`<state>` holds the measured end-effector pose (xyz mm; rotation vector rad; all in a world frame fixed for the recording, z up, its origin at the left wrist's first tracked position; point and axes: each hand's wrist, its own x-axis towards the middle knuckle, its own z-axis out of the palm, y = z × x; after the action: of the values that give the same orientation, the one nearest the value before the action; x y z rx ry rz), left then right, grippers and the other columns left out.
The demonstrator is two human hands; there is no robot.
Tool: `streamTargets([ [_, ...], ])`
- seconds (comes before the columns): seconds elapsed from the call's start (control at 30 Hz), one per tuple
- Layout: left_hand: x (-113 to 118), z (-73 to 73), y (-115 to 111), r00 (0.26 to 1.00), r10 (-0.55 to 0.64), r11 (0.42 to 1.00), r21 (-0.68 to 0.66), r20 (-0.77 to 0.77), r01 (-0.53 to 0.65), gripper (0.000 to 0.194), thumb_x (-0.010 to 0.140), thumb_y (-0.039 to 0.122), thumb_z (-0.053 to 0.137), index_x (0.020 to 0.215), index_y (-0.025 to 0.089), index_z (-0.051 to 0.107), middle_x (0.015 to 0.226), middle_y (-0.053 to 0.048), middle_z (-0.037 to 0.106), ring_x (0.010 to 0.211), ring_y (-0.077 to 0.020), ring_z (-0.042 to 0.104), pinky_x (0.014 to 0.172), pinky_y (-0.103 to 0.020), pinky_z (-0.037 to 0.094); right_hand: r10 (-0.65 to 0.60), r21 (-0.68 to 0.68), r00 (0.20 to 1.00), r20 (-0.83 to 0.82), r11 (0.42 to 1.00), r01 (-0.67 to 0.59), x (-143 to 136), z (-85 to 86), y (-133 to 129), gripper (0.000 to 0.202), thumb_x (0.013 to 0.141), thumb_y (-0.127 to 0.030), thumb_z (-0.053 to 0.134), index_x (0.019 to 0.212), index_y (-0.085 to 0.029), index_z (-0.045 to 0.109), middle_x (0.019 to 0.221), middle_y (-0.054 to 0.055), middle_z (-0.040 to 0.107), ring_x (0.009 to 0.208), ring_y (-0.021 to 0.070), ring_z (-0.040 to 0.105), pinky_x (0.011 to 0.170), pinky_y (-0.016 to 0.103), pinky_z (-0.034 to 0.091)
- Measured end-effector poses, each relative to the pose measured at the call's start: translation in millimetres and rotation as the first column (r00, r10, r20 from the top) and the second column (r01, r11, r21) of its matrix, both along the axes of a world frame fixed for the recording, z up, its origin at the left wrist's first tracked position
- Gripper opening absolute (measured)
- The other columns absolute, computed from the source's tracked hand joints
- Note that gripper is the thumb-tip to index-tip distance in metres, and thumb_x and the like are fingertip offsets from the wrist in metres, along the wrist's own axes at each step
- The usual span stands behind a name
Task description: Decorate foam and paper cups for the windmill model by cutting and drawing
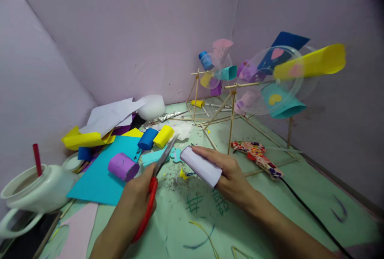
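My left hand (136,201) is wrapped round a pair of scissors with red handles (147,211), its blades pointing up and away. In my right hand (228,169) is a paper tube (202,166), pale lilac-white, gripped at its right end with the thumb along the top. The scissor tips are a short way left of the tube and do not touch it. Beyond the blades lie a yellow paper tube (163,136) and a blue paper tube (148,138). A purple paper tube (123,167) rests beside my left hand on a turquoise sheet (99,175).
Two stick-framed wheels stand at the back right, the nearer with a clear plastic disc (270,83) and coloured paper pieces. A patterned glue gun (258,157) trails a black cable (312,215). A white teapot (51,183) stands at left, near paper sheets (109,115).
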<state>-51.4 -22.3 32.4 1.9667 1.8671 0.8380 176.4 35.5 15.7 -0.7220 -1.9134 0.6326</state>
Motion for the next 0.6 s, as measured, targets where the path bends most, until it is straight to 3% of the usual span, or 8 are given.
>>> streamTargets([
  [0.13, -2, -2.4, 1, 0.998, 0.055, 0.998, -0.014, -0.026, -0.056, 0.035, 0.082, 0.030, 0.041, 0.109, 0.013, 0.055, 0.080, -0.010, 0.072, 0.064, -0.0221, 0.067, 0.060, -0.033, 0.054, -0.005, -0.025, 1.000, -0.017, 1.000, 0.005, -2, 3.0, -3, 0.038, 0.080, -0.017, 0.055, 0.116, -0.023, 0.064, 0.114, 0.009, 0.069, 0.102, 0.0235, 0.066, 0.086, 0.040, 0.054],
  [0.27, 9, -2.7, -5, 0.995, -0.079, 0.996, -0.044, -0.058, 0.076, 0.041, 0.083, 0.023, 0.039, 0.123, 0.020, 0.051, 0.100, -0.010, 0.069, 0.091, -0.0246, 0.065, 0.079, -0.038, 0.053, -0.048, -0.012, 0.999, -0.008, 0.999, 0.048, -3, 1.5, -2, 0.038, 0.079, -0.017, 0.055, 0.116, -0.022, 0.063, 0.113, 0.010, 0.070, 0.099, 0.0234, 0.067, 0.085, 0.039, 0.054],
  [0.37, 16, -5.9, -7, 0.992, -0.095, 0.995, -0.021, -0.086, 0.094, 0.047, 0.082, 0.022, 0.041, 0.129, 0.017, 0.048, 0.113, -0.015, 0.064, 0.107, -0.0303, 0.058, 0.091, -0.048, 0.047, -0.059, 0.026, 0.998, -0.006, 0.998, 0.059, -2, -0.6, -2, 0.039, 0.080, -0.016, 0.054, 0.117, -0.021, 0.061, 0.114, 0.011, 0.069, 0.101, 0.0235, 0.067, 0.087, 0.040, 0.053],
  [0.6, 16, -14.6, -6, 0.988, -0.078, 0.997, -0.011, -0.135, 0.077, 0.052, 0.082, 0.018, 0.039, 0.133, 0.018, 0.044, 0.116, -0.015, 0.062, 0.108, -0.0313, 0.057, 0.092, -0.049, 0.046, -0.018, 0.115, 0.999, 0.028, 0.993, 0.015, -4, -1.0, -5, 0.041, 0.082, -0.016, 0.054, 0.122, -0.020, 0.058, 0.118, 0.012, 0.067, 0.106, 0.0243, 0.064, 0.091, 0.040, 0.052],
])
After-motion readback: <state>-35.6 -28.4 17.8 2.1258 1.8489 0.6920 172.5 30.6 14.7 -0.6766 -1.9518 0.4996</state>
